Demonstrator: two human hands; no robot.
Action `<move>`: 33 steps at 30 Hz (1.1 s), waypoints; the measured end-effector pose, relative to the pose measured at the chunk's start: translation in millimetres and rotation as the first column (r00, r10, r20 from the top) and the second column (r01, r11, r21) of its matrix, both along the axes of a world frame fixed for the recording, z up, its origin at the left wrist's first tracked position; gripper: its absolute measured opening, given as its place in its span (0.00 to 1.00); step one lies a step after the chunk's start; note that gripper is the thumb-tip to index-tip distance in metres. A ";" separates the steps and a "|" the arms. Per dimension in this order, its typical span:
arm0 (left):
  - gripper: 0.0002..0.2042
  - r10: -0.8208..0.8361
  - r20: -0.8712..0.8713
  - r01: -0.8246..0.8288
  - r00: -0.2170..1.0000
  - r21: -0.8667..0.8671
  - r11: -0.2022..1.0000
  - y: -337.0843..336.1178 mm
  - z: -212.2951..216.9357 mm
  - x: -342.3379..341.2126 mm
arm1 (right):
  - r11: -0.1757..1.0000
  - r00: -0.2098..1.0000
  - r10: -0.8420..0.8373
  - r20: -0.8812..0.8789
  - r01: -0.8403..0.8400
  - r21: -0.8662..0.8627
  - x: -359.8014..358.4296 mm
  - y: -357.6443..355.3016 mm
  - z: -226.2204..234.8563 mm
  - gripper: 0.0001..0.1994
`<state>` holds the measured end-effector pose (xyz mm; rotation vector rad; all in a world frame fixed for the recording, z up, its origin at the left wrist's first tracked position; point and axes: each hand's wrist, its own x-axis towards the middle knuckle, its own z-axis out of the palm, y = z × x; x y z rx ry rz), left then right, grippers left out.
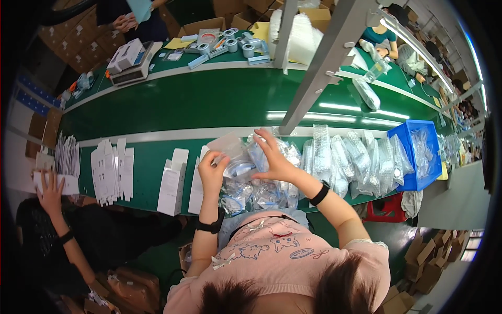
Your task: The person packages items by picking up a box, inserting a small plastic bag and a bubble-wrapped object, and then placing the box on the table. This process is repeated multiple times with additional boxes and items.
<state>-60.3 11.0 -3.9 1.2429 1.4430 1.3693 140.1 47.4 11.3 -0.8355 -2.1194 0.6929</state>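
Note:
My left hand (212, 168) is closed in a pinch at the edge of a clear plastic bag (231, 147), its thumb and forefinger together. Facing it, my right hand (275, 160) is open, with thumb and fingers spread apart over the bagged parts. Beneath both hands lies a heap of clear bags (264, 194) with white and blue pieces inside. What exactly the bags contain is too blurred to make out. Just left of my left hand stands a white box (194, 191), partly hidden by my arm. Another white box (171, 183) with a raised flap is farther left.
Bubble-wrapped packages (361, 159) line the bench at right, beside a blue bin (418, 180) of clear bags. Flat white cartons (111, 170) lie left. A co-worker's hand (50, 191) holds a white carton. A grey metal post (314, 78) rises ahead, before the green conveyor belt (209, 102).

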 end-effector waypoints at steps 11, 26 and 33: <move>0.33 -0.206 -0.651 -0.110 0.730 -0.411 0.905 -9.7 -67.8 -107.6 | 0.918 0.915 -0.149 -0.374 -0.012 -0.396 -44.1 118.2 -22.7 0.51; 0.43 -0.113 -0.125 0.054 0.986 -0.400 0.915 -7.6 -63.9 -83.5 | 0.905 0.984 -0.131 -0.120 0.069 -0.419 -25.2 96.8 -79.2 0.32; 0.47 0.134 -0.153 -0.153 0.979 -0.115 0.982 -7.5 22.4 -38.8 | 0.668 0.754 0.460 0.468 0.053 -0.742 203.5 86.9 58.9 0.25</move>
